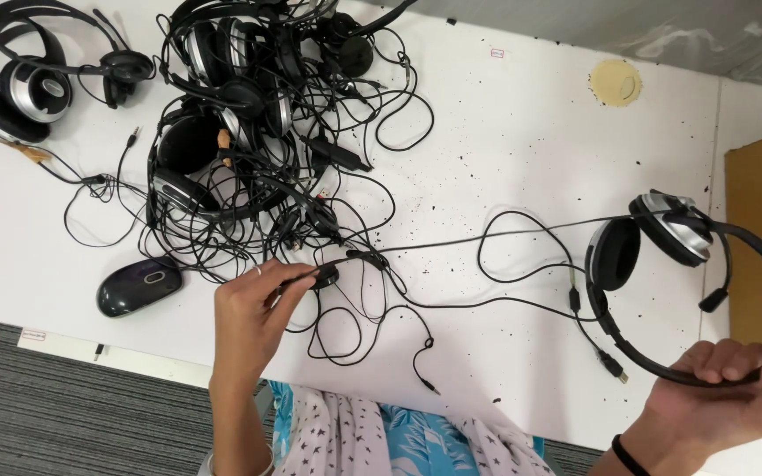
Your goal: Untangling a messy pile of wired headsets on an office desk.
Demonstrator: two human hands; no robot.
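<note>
Patterned cloth (390, 441), blue and white, lies lowest in view, between the two forearms. Just above it the right hand (734, 388) is closed around the black headband of a headset (663, 238), whose silver-backed earcups hang up and to the left of that hand, with the microphone boom beside them. From the earcups a black cable (487, 234) runs across the white worktop (504, 132) towards the left hand (253, 313). The left hand is pinched narrow, fingertips (297, 280) closed on a small black inline control (324, 276) on that cable. A loose plug end (429, 383) lies between the hands, nearer the left. Just left of the left hand sits a dark computer mouse (138, 286). Beyond the left hand, a tangled heap of headsets (249, 115) and cords covers the worktop. Farther left of the heap, one separate headset (28, 88) lies on its own. Far above the right hand, a round yellowish patch (615, 82) marks the worktop.
</note>
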